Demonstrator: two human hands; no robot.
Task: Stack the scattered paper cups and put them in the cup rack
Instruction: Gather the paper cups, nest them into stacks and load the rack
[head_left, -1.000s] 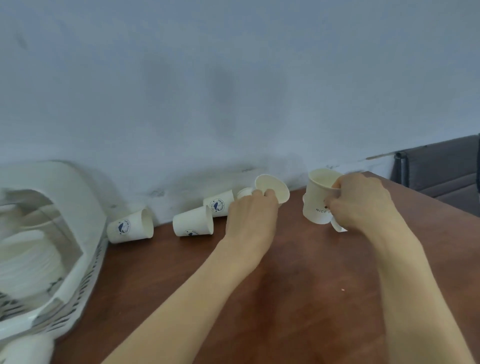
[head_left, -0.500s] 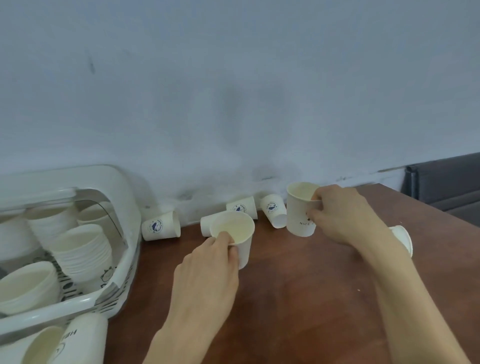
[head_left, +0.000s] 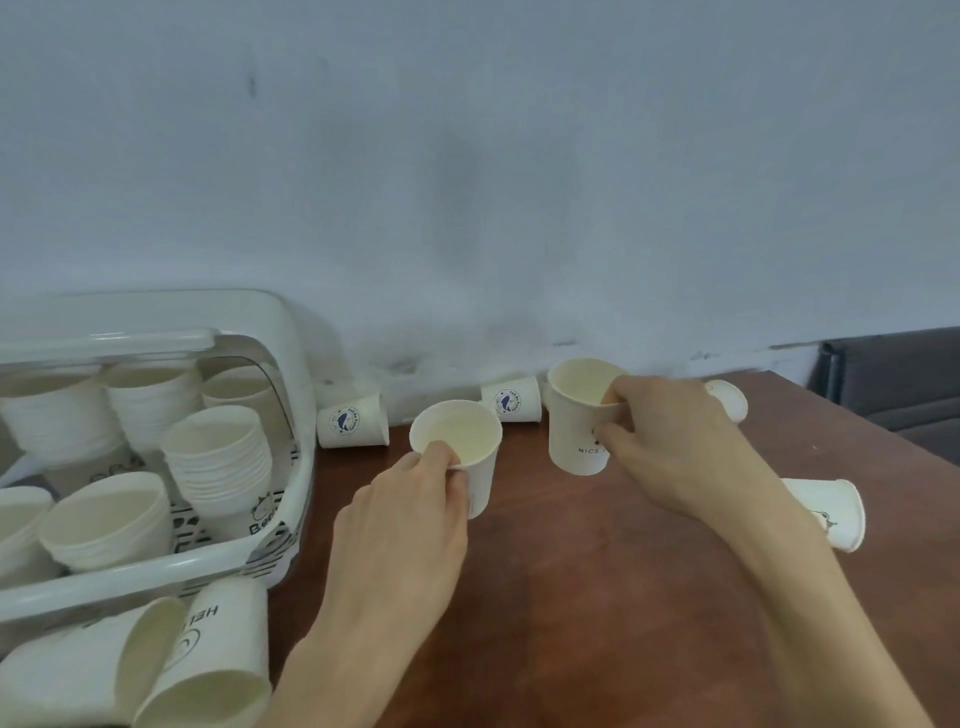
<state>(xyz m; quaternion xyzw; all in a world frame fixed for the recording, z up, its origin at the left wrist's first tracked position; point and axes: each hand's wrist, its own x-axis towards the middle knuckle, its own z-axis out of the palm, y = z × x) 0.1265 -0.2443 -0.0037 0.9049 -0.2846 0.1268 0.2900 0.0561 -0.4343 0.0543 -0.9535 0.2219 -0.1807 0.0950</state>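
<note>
My left hand (head_left: 402, 512) pinches the rim of an upright white paper cup (head_left: 462, 441) above the brown table (head_left: 597, 597). My right hand (head_left: 670, 447) grips a taller white cup (head_left: 576, 415) printed "NICE", thumb inside its rim, just right of the first cup. The white cup rack (head_left: 270, 332) stands at the left with several stacks of cups (head_left: 218, 462) inside. Two logo cups (head_left: 353, 421) (head_left: 511, 400) lie on their sides by the wall. More cups lie at the right (head_left: 836, 512) (head_left: 727, 397).
Two larger cups (head_left: 208, 670) lie on their sides in front of the rack at the lower left. A grey-white wall runs behind the table. A dark chair (head_left: 893, 374) stands past the table's right edge.
My left hand has brought its cup back from the wall toward me and turned it upright. My right hand has carried its cup left. The view has swung left, showing the rack.
</note>
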